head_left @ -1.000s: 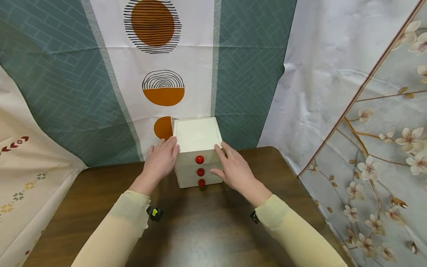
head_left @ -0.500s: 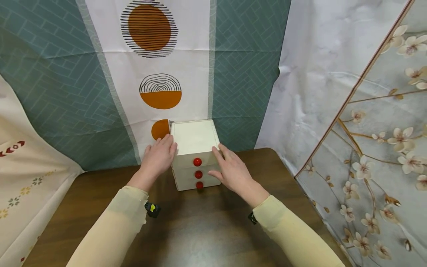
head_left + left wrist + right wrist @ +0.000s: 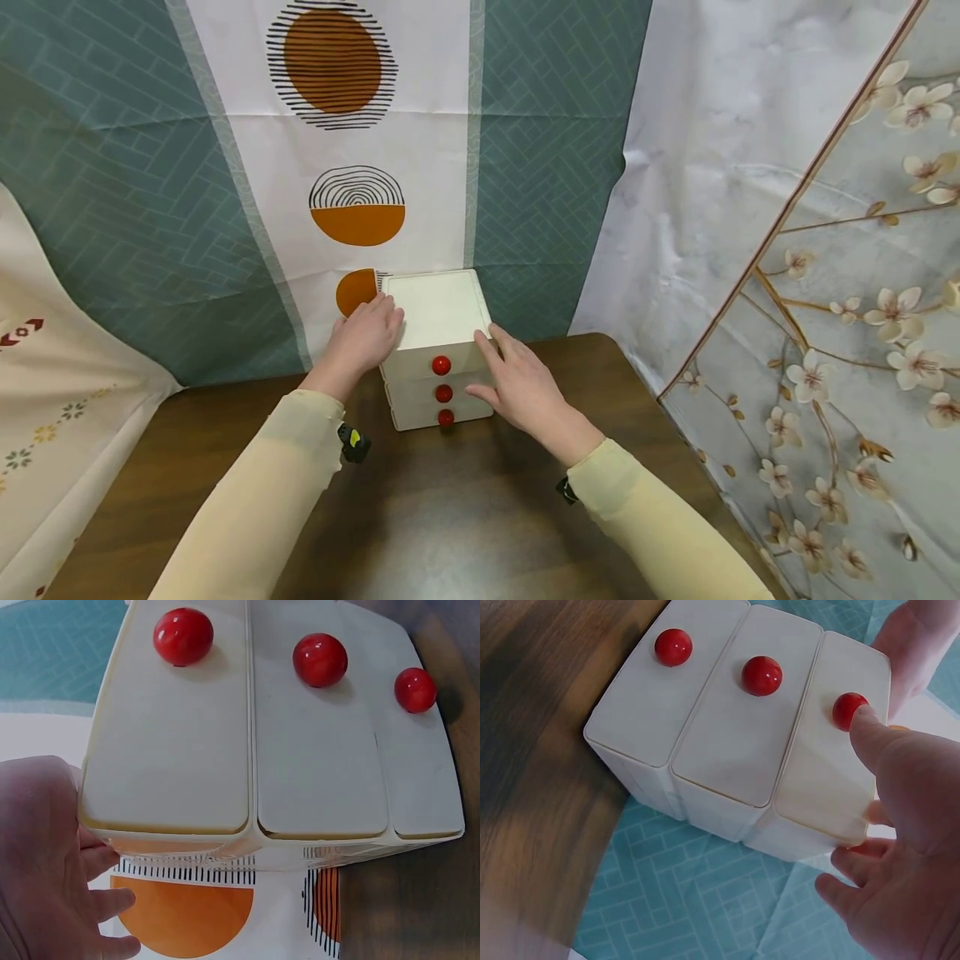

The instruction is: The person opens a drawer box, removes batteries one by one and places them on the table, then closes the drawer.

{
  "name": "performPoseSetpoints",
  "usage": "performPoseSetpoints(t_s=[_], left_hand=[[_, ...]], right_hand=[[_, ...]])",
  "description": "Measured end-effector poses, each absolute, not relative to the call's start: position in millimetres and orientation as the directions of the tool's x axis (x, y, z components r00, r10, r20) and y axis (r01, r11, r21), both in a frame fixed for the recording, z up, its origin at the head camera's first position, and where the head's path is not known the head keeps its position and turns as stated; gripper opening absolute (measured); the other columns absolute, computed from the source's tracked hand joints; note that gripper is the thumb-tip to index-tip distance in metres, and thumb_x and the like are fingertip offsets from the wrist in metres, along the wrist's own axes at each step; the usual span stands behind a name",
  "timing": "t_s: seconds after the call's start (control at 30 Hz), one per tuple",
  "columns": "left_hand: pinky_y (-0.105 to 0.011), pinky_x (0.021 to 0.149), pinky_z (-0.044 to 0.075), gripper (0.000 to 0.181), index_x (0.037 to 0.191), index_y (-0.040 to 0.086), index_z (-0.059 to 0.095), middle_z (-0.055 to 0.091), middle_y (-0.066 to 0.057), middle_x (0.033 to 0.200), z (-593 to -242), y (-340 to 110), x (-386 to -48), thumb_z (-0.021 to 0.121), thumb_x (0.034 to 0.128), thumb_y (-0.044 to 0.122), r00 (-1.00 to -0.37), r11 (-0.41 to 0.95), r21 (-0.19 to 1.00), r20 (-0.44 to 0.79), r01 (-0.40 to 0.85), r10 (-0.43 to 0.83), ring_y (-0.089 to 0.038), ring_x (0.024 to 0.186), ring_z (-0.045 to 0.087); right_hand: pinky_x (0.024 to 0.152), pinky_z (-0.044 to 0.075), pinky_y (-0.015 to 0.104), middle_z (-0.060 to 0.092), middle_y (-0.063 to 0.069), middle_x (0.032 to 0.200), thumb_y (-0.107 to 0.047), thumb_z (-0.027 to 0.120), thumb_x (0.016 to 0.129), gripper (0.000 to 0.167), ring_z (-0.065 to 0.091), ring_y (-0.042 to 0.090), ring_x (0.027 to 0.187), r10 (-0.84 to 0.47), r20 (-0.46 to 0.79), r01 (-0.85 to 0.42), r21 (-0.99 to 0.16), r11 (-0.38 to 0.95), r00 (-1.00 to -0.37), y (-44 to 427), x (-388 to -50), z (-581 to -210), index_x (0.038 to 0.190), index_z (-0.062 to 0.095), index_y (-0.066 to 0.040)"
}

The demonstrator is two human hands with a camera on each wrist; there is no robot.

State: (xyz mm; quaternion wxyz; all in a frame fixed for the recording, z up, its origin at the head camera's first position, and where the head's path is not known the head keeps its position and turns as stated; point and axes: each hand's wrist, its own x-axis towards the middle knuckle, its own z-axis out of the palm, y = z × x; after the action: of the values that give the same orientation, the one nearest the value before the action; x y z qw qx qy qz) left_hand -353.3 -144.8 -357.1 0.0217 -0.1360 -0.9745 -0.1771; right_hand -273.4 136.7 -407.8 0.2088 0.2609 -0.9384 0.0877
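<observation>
A small white chest of drawers (image 3: 435, 310) stands against the back cloth, with three stacked drawers facing me. Each drawer front has a round red knob: top knob (image 3: 442, 365), middle knob (image 3: 444, 393), bottom knob (image 3: 446, 417). My left hand (image 3: 365, 337) is at the chest's upper left edge, its thumb over the top and its fingers extended along the side in the left wrist view. At the upper right front corner is my right hand (image 3: 525, 385), fingers loosely extended by the side. Its thumb is in front of the drawer fronts. All three drawers look closed.
The chest stands at the back of a dark brown wooden table (image 3: 442, 517). Behind it hangs a green and white patterned cloth (image 3: 551, 167). A cream cloth (image 3: 82, 358) borders the left, and a flowered cloth (image 3: 847, 400) the right.
My left hand has shifted slightly right and forward, its thumb now over the chest's top edge. The right hand stays in place. The view has tilted a little; the drawers look unchanged.
</observation>
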Motion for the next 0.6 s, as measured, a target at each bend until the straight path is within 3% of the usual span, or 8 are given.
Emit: performPoseSetpoints(t_s=[0.33, 0.6], left_hand=[[-0.076, 0.128, 0.014, 0.071, 0.175, -0.002, 0.021, 0.018, -0.022, 0.182, -359, -145, -359, 0.023, 0.1193, 0.043, -0.97, 0.902, 0.357, 0.056, 0.241, 0.237, -0.051, 0.164, 0.018], [-0.075, 0.125, 0.025, 0.065, 0.169, -0.006, 0.031, 0.035, -0.024, 0.174, -355, -146, -367, 0.026, 0.1187, 0.035, -0.969, 0.896, 0.368, 0.101, 0.249, 0.227, -0.051, 0.154, 0.036]], right_hand=[[0.122, 0.045, 0.05, 0.045, 0.028, 0.166, -0.049, 0.081, 0.1, 0.093, 0.058, 0.042, 0.144, -0.45, 0.43, -0.521, -0.056, 0.852, -0.783, 138, -274, -409, 0.168, 0.042, 0.0], [0.123, 0.045, 0.05, 0.043, 0.029, 0.166, -0.047, 0.081, 0.1, 0.093, 0.057, 0.042, 0.145, -0.46, 0.435, -0.536, -0.064, 0.842, -0.774, 138, -275, -407, 0.169, 0.041, 0.001]])
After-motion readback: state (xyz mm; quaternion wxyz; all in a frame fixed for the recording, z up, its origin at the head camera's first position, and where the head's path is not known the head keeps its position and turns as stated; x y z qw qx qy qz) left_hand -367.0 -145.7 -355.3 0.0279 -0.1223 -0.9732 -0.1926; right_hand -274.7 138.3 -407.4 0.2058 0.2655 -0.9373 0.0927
